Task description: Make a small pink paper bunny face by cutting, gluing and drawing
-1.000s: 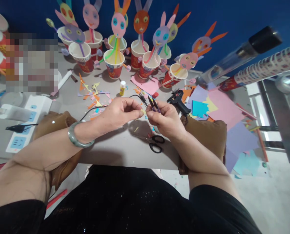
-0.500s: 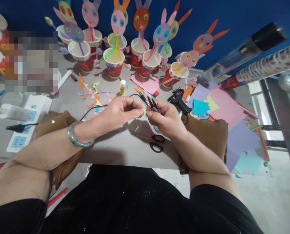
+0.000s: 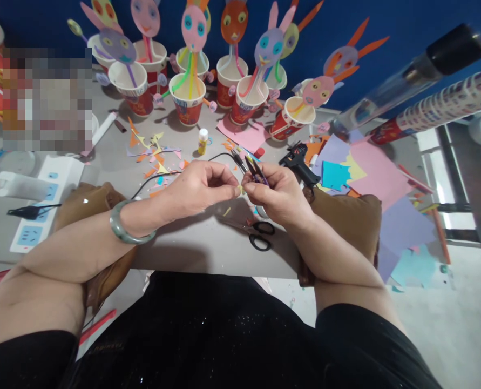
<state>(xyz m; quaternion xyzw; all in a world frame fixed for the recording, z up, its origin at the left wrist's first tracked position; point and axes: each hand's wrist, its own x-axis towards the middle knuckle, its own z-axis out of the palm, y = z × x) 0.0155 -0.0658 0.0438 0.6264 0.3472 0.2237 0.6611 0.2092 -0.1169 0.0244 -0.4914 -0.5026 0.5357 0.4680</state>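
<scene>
Over the near part of the table [image 3: 175, 259], my left hand [image 3: 202, 189] is closed with thumb and forefinger pinched on a tiny yellow paper piece [image 3: 241, 189]. Fingertips of my right hand [image 3: 278, 194] come close to that same piece. Held in my right hand is a dark two-pronged tool [image 3: 255, 170] with purple on it, its points away from me; whether it is tweezers or small scissors I cannot tell. Below my hands lie scissors [image 3: 260, 242] with black handles. Beyond them stands a glue stick [image 3: 202, 141] with a white cap.
Paper cups with rabbit-face figures [image 3: 187, 100] line the back. Coloured scraps [image 3: 155, 154] lie left of centre, a black glue gun [image 3: 300, 165] and paper sheets [image 3: 381, 173] at right. Brown cushions [image 3: 345, 227] sit under both forearms. A power strip [image 3: 41, 200] is at far left.
My hands stay nearly in place, fingertips slightly closer together around the yellow piece. The view has shifted a little.
</scene>
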